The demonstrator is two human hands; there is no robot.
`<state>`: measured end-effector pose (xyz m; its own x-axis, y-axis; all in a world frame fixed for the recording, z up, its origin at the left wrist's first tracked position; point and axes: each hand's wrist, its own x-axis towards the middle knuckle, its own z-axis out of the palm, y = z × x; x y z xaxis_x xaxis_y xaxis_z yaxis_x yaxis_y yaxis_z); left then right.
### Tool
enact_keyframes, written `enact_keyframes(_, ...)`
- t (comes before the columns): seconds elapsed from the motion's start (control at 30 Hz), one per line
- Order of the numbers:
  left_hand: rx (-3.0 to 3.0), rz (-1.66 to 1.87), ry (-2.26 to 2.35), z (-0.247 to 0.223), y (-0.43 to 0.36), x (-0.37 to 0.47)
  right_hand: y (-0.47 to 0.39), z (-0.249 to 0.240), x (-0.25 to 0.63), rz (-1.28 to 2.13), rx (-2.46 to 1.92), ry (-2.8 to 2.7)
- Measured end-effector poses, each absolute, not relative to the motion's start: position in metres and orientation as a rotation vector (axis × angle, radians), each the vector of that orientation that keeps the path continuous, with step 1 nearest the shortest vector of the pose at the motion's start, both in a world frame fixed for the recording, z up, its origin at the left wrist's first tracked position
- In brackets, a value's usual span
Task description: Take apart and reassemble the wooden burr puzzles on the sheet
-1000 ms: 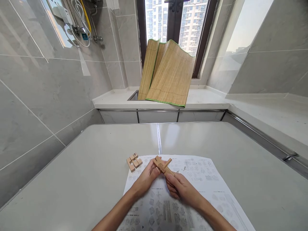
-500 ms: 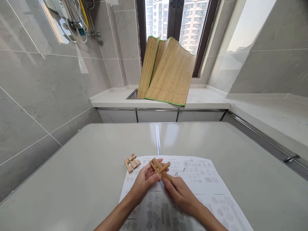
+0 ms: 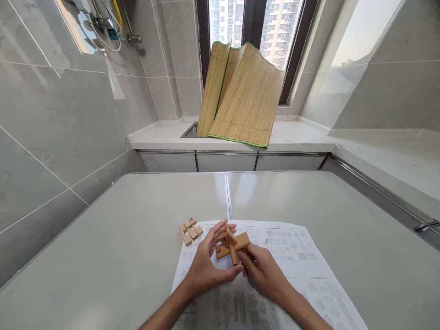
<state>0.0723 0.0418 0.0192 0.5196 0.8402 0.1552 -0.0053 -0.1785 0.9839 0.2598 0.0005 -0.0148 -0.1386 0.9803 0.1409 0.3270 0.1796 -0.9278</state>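
A wooden puzzle [image 3: 240, 240] of crossed flat pieces and a round peg is held above the printed paper sheet [image 3: 285, 266]. Around its left side curves my left hand [image 3: 209, 261], with the thumb at the lower end of the peg and the fingers behind the top. My right hand [image 3: 263, 270] pinches the puzzle at its lower right side. Dark marks show on two of the flat pieces. Left of the hands, a lighter wooden block piece [image 3: 190, 231] lies at the sheet's upper left corner.
The hands are over a pale table [image 3: 137, 229] with a seam down its middle. Behind it, a folded bamboo mat [image 3: 245, 101] leans on a white ledge [image 3: 299, 137] before the window. Tiled walls flank the table.
The wooden puzzle has been turned, so its peg now points down toward my left thumb. My left hand has opened wider around it. The view has shifted slightly.
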Motion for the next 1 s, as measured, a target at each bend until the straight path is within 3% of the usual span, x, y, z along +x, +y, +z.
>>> enact_keyframes(1.0,1.596,0.852,0.888,0.028,0.036,0.079,-0.005,-0.010,0.252,1.426,-1.069,-1.311)
